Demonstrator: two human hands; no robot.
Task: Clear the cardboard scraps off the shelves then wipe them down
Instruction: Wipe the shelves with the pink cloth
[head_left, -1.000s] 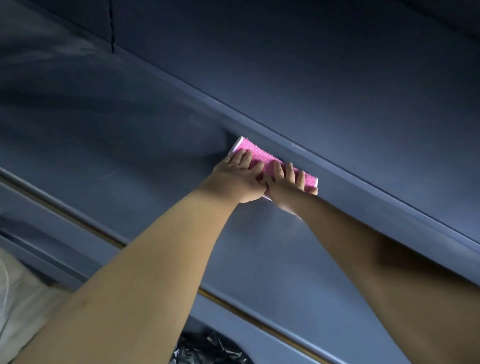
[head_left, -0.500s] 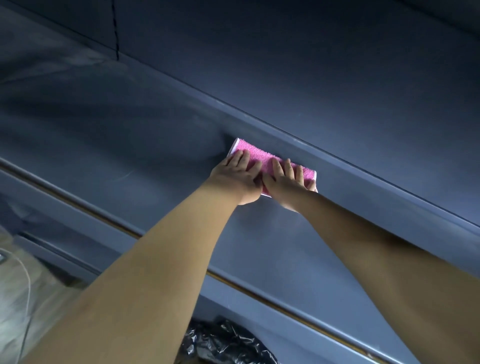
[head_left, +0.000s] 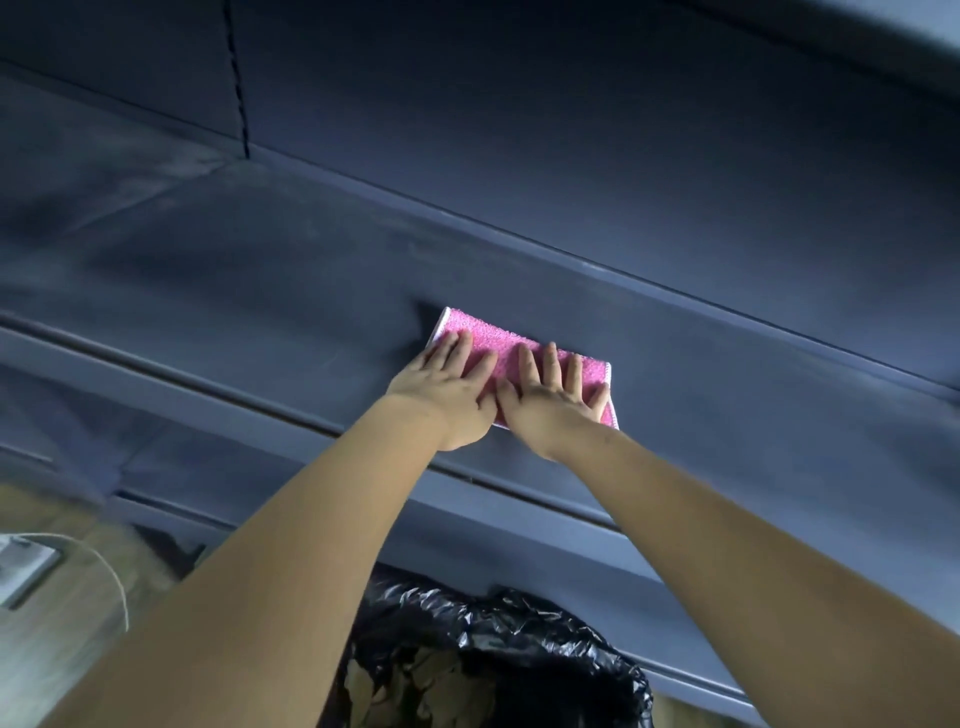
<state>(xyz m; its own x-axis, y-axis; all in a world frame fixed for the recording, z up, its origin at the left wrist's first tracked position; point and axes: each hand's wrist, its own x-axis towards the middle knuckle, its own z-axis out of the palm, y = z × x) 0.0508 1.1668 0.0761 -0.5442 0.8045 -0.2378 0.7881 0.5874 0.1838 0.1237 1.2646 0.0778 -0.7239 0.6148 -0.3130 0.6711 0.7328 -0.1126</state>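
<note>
A pink cloth (head_left: 501, 345) with a white edge lies flat on the dark blue shelf (head_left: 260, 270). My left hand (head_left: 447, 392) presses on its left half with straight fingers. Beside it, touching at the thumbs, my right hand (head_left: 550, 400) presses flat on the right half. Both arms reach forward from the bottom of the view. No cardboard scraps show on the shelf surface.
The shelf's back wall (head_left: 571, 130) rises behind the cloth, with a vertical seam at the upper left. A black bin bag (head_left: 498, 654) holding brown scraps stands below the shelf front edge (head_left: 208, 395). A wooden floor (head_left: 62, 623) with a thin cord lies at the lower left.
Both hands have slid the cloth back from the rear wall toward the shelf's front edge. The view has tilted down, bringing the bin bag and the floor into sight.
</note>
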